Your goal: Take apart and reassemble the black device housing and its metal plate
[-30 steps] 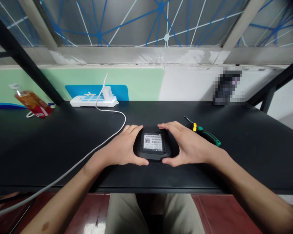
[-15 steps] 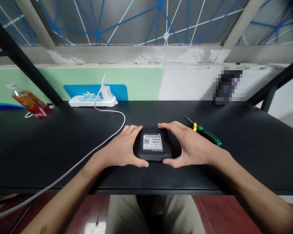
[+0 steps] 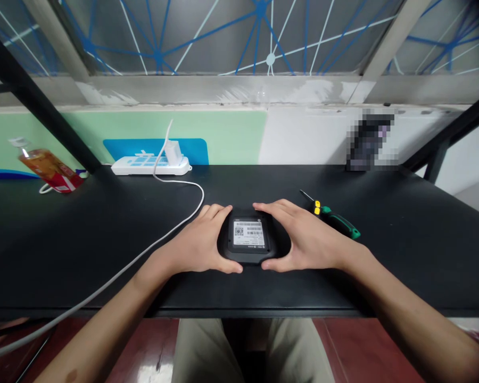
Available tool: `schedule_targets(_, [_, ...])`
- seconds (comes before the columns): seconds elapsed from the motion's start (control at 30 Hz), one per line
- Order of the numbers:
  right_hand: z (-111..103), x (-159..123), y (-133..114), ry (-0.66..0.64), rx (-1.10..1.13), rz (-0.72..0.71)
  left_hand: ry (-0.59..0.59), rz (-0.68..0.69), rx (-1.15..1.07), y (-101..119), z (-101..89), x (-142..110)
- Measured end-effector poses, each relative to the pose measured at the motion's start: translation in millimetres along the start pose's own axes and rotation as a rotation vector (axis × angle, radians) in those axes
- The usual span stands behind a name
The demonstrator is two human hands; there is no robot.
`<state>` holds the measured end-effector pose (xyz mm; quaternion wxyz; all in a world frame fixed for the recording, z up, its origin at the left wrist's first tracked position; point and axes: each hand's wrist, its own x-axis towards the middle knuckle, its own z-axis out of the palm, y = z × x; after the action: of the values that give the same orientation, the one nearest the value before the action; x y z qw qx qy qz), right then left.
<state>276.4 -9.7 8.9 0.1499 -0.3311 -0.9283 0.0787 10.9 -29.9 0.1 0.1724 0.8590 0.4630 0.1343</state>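
Observation:
A flat black box-shaped electronic device (image 3: 248, 235) lies on the black table, its face with a white printed label and QR code turned up. My left hand (image 3: 203, 240) curves around its left side, thumb at the near edge and fingers at the far edge. On the opposite side, my right hand (image 3: 308, 234) holds it the same way, with a gap between palm and device. Beyond my right wrist lies a screwdriver (image 3: 337, 221) with a green and black handle and a yellow collar, its tip pointing away to the left.
A white power strip (image 3: 151, 166) with a plugged-in charger (image 3: 173, 153) stands at the back. Its white cable (image 3: 143, 250) runs past my left forearm. A drink bottle (image 3: 51, 169) is at the back left. A blurred-out dark object (image 3: 366, 143) leans on the wall.
My right hand has moved slightly left and closed in on the device. My left hand and the device stay nearly where they were.

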Motion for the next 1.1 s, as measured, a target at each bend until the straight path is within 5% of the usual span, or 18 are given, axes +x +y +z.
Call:
schedule_targets(0.57, [0.7, -1.7, 4.8, -0.060, 0.146, 0.101, 0.032, -0.011, -0.041, 2.6, 1.0, -5.1])
schedule_targets(1.1, [3.1, -0.6, -0.3, 0.047, 0.045, -0.027, 0.078, 0.065, -0.122, 3.3, -0.8, -4.9])
